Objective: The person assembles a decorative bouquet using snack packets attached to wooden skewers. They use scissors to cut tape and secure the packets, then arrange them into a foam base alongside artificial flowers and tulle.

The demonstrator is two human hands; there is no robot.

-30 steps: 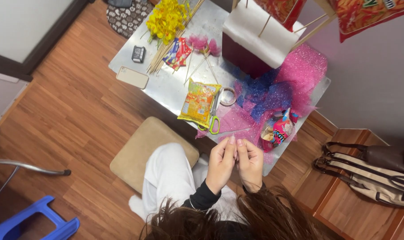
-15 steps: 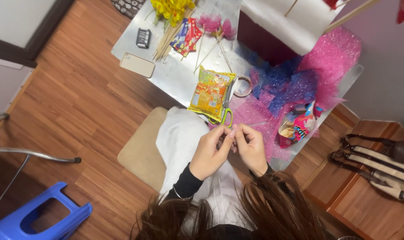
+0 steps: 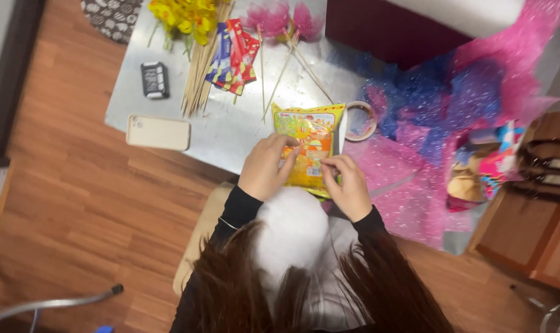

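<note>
Yellow-orange foil snack packet [image 3: 309,143] sits centre frame on the silvery worktop [image 3: 230,132], lower edge overhanging toward the person. Left hand [image 3: 264,168] rests on its left side, fingers [image 3: 286,148] curled onto the film. Right hand [image 3: 348,185] pinches near the lower right edge, fingers together on something small; too small to tell what, maybe a sticker or bit of tape.

Handling judgement: light, thin crinkly film, slippery, air-puffed so it squashes; contents probably brittle. Best held by the flat sealed edges top or bottom, not the belly. Will slide on the smooth worktop unless pinned with one hand.

Around it: tape roll [image 3: 360,120] touching its right side, bamboo skewers [image 3: 200,74] upper left, red-blue packets [image 3: 234,55] beside them, yellow flowers [image 3: 184,15] top, pink flowers on sticks [image 3: 274,18] top centre, phone [image 3: 158,132] left, small black box [image 3: 155,80] above it, pink and blue glitter mesh [image 3: 428,123] to the right.
</note>
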